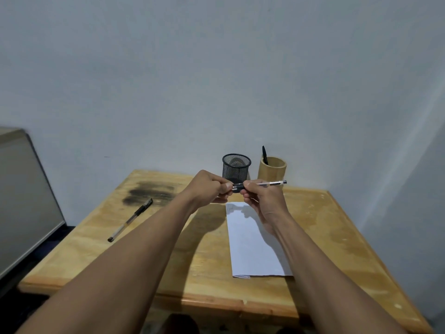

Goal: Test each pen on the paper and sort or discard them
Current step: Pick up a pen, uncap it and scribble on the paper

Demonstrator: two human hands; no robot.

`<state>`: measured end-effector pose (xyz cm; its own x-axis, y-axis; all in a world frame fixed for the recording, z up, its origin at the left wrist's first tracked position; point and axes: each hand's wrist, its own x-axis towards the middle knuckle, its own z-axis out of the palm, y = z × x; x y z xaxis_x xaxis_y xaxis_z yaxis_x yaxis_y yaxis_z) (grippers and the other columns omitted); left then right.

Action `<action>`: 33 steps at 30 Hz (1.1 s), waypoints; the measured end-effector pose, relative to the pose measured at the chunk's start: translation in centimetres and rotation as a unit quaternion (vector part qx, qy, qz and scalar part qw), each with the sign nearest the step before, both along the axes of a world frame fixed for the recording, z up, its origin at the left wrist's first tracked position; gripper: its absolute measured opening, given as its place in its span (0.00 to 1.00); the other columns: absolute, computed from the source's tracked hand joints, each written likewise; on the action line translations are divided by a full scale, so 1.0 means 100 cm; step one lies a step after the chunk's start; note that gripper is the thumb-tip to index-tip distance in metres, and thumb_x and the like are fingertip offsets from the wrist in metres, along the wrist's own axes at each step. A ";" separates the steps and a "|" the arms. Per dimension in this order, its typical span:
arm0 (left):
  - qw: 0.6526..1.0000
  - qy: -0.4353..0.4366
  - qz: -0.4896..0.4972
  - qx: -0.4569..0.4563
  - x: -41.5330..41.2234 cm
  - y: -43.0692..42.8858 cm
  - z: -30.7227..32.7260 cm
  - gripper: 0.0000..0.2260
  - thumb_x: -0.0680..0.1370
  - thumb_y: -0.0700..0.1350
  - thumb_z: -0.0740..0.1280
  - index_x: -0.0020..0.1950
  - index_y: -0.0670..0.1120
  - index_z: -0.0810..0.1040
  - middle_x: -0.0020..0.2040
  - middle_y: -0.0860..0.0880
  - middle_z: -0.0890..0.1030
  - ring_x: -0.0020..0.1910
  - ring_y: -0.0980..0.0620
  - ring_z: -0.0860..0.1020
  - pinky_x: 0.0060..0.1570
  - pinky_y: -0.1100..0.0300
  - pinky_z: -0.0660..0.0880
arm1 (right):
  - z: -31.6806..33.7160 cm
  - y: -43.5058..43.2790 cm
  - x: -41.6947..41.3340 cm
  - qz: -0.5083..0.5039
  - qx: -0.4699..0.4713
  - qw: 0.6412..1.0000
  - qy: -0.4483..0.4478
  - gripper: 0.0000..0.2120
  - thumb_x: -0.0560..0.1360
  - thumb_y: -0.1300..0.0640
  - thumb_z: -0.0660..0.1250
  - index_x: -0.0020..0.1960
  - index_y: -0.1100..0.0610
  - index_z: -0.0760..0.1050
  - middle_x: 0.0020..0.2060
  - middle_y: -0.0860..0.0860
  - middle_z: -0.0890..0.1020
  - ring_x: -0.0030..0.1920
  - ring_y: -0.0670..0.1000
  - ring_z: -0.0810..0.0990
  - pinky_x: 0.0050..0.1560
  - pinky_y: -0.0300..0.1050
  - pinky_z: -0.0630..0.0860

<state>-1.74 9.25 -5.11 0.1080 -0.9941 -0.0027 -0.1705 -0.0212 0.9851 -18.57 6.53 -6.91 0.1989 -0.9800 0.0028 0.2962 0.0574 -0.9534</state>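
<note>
Reaching forward, left grip (207, 189) and right grip (262, 201) pinch one pen (269, 183) level; second pen (130, 220) lies leftward, third pen (265, 154) beyond.

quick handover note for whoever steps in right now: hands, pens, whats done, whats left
Left hand pinches the black cap end of a clear-barrelled pen; right hand grips its barrel, above the paper.
Black pen stands in the bamboo cup; mesh cup shows no pens. Second pen lies on the table, left side.
Done: faint scribble at the paper's top, one pen likely tested.
Left: the held pen, then the second one.
</note>
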 end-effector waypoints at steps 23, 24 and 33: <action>0.999 -0.030 -0.003 -0.020 0.004 -0.007 0.002 0.07 0.80 0.37 0.68 0.46 0.39 0.85 0.37 0.44 0.80 0.39 0.50 0.78 0.50 0.54 0.83 | -0.001 -0.001 -0.005 0.002 -0.001 1.000 -0.022 0.02 0.74 0.66 0.74 0.47 0.64 0.82 0.40 0.59 0.86 0.43 0.55 0.87 0.48 0.45 0.85; 0.999 -0.029 -0.003 -0.022 0.003 -0.008 0.003 0.07 0.80 0.37 0.67 0.46 0.38 0.85 0.37 0.44 0.80 0.39 0.50 0.78 0.49 0.55 0.83 | -0.001 -0.002 -0.005 -0.001 0.004 0.999 -0.036 0.03 0.74 0.67 0.74 0.47 0.65 0.82 0.40 0.60 0.86 0.43 0.56 0.87 0.48 0.45 0.85; 1.000 -0.010 -0.003 -0.016 0.001 -0.007 -0.001 0.08 0.79 0.35 0.67 0.47 0.34 0.84 0.37 0.42 0.79 0.38 0.48 0.76 0.48 0.57 0.83 | 0.000 -0.002 -0.001 -0.041 -0.029 0.999 -0.008 0.01 0.73 0.69 0.74 0.43 0.66 0.82 0.36 0.59 0.86 0.40 0.56 0.86 0.47 0.44 0.84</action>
<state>-1.61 8.57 -5.17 0.1026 -0.9942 0.0319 -0.1902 0.0119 0.9817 -18.65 6.35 -6.95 0.1171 -0.9911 0.0635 0.3129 -0.0238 -0.9495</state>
